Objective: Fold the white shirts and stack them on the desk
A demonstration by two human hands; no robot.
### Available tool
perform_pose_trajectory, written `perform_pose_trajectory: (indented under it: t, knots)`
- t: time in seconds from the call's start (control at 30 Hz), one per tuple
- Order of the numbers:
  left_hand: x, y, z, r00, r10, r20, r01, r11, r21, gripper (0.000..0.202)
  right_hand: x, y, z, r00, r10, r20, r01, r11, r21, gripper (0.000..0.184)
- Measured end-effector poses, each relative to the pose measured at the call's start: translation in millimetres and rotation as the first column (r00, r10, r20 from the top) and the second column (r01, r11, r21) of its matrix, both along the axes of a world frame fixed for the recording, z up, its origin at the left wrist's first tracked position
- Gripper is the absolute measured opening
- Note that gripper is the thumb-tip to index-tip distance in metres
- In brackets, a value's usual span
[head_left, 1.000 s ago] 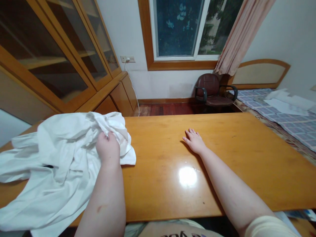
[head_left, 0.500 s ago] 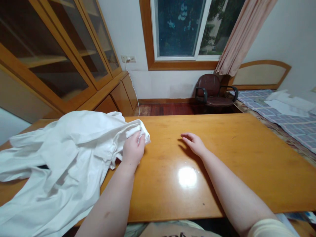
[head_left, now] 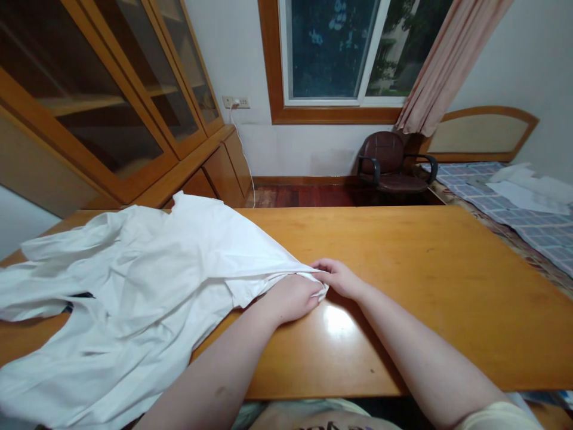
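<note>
While your left hand is clamped on the gathered right end of the white cloth, your right hand meets it from the right, its fingers bent and touching that same end. Whether your right thumb and fingers close on the fabric, I cannot tell, since the folds and your left hand hide part of them. The cloth lies over the left part of the wooden table, broad and creased on the left and narrowing to a point between your hands, near the middle of the tabletop. A bright patch of reflected light shows on the wood just on the near side of your hands. Beyond the table, on the far left, you have a glass-fronted cabinet; at the far side, a window with a pink curtain at its right, a dark red armchair below, and a bed to the right.
</note>
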State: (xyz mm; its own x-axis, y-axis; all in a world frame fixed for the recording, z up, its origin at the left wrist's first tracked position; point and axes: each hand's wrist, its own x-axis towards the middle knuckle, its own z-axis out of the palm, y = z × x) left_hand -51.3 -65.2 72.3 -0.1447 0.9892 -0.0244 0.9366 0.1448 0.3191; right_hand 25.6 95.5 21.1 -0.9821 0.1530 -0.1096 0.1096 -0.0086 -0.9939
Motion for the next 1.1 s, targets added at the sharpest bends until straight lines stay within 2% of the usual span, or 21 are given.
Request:
perform_pose_trajectory:
  t: [0.07,0.13,0.2,0.27,0.37,0.43,0.5,0.57,0.67,0.73,0.83,0.9,0.97,1.1]
  knots:
    - [1.6,0.0,-0.5,1.000,-0.019,0.008,0.019,1.000,-0.002,0.022,-2.9,0.9,-1.8,0.995,-0.096,0.027,0.095,0.994,0.056,0.024]
    - [0.3,-2.2,2.1,0.999,-0.045,0.029,0.044,0.998,0.050,0.027,-5.0,3.8,-1.9,0.979,-0.206,0.001,0.206,0.976,0.065,0.021]
    - [-3.6,-6.2,5.5,0.997,-0.058,0.042,0.051,0.987,0.151,0.034,-5.9,8.6,-0.8,0.953,-0.299,-0.038,0.300,0.954,0.019,0.021]
    - [-9.4,-10.8,7.7,1.000,-0.012,0.013,0.008,0.962,0.274,0.037,-5.6,14.7,0.1,0.925,-0.375,-0.062,0.374,0.927,-0.035,0.021]
    - [-19.9,-16.1,7.3,0.968,0.234,-0.095,-0.177,0.897,0.404,0.040,-4.4,24.7,-1.1,0.868,-0.490,-0.080,0.484,0.871,-0.081,0.024]
    - [-27.0,-18.2,5.7,0.885,0.442,-0.150,-0.342,0.833,0.435,0.049,-3.7,30.5,-3.1,0.825,-0.557,-0.096,0.551,0.830,-0.084,0.026]
    - [-33.6,-20.4,3.9,0.790,0.584,-0.188,-0.474,0.776,0.417,0.065,-3.3,35.2,-4.7,0.784,-0.609,-0.121,0.605,0.793,-0.074,0.028]
    - [-39.7,-23.6,1.8,0.726,0.650,-0.225,-0.557,0.747,0.363,0.079,-3.1,39.2,-4.9,0.740,-0.657,-0.144,0.654,0.753,-0.071,0.029]
    - [-47.8,-29.5,-2.2,0.656,0.706,-0.267,-0.655,0.709,0.263,0.087,-1.9,47.0,-2.3,0.648,-0.741,-0.175,0.733,0.670,-0.118,0.031]
    - [-52.3,-32.1,-4.7,0.639,0.714,-0.284,-0.694,0.695,0.187,0.079,-0.3,54.2,0.2,0.581,-0.788,-0.202,0.781,0.610,-0.134,0.031]
    - [-56.4,-31.5,-6.1,0.678,0.683,-0.273,-0.702,0.712,0.037,0.046,2.1,64.1,3.0,0.538,-0.811,-0.230,0.820,0.567,-0.082,0.031]
    - [-57.5,-29.0,-5.2,0.706,0.672,-0.224,-0.695,0.718,-0.036,0.031,2.8,67.1,3.9,0.555,-0.802,-0.221,0.814,0.578,-0.052,0.030]
    - [-58.2,-26.4,-4.1,0.710,0.688,-0.146,-0.701,0.712,-0.053,0.023,2.8,67.0,4.5,0.582,-0.789,-0.197,0.797,0.601,-0.055,0.028]
    - [-61.7,-23.1,-6.4,0.672,0.729,0.129,-0.739,0.672,0.052,0.022,3.8,67.3,4.6,0.591,-0.784,-0.189,0.786,0.613,-0.082,0.023]
